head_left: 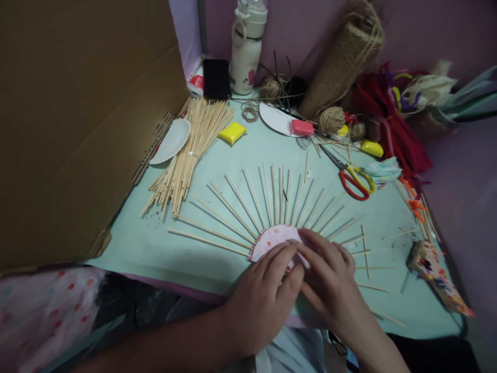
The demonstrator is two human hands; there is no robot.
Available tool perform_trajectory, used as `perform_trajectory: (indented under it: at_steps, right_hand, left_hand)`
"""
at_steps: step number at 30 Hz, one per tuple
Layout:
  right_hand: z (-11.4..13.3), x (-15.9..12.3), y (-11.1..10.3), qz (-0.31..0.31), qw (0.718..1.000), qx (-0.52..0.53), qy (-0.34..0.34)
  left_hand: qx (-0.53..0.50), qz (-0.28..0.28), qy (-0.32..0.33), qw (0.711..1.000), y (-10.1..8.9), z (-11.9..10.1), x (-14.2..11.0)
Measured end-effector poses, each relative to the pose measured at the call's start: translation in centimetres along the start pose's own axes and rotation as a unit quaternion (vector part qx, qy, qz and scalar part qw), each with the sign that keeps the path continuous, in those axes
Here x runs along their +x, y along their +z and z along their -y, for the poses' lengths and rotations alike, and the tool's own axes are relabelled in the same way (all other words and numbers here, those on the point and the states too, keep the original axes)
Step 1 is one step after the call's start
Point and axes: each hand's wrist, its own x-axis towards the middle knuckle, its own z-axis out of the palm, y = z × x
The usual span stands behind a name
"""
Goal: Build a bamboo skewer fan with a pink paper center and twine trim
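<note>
A pink-white half-circle piece with red dots lies near the front of the table, and thin wooden sticks fan out from its curved edge. My left hand has its fingers closed together over the middle of this half-circle. Opposite it, my right hand bends its fingers over the right part, fingertips close to those of the left. Both hands seem to grip the piece, though the palms and fingers hide its front edge and whatever may be between them. A few sticks stick out beyond the right hand.
A bundle of sticks with a white half plate lies at left, beside a cardboard wall. Behind are a yellow packet, a bottle, twine and a pink block. Scissors lie at right.
</note>
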Motion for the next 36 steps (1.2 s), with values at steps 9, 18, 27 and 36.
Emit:
perform_trajectory:
  at_steps: [9,18,27,36]
  right_hand:
    - [-1.6,-4.3,-0.6,-0.019,0.998,-0.026,0.049]
    - [-0.9,-4.3,0.7,-0.142,0.987,-0.019,0.070]
    - [0.2,-3.9,1.1,-0.189,0.979,0.005,0.079]
    - [0.6,-3.9,1.4,-0.203,0.975,0.009,0.088]
  left_hand:
    - [0.022,0.134,0.080,0.987,-1.7,3.1,2.3]
    - [0.024,0.203,0.118,0.972,-1.5,4.6,3.0]
    - [0.025,0.203,0.125,0.971,-1.3,4.8,2.9]
    - [0.036,0.177,0.145,0.973,-0.9,5.0,2.7]
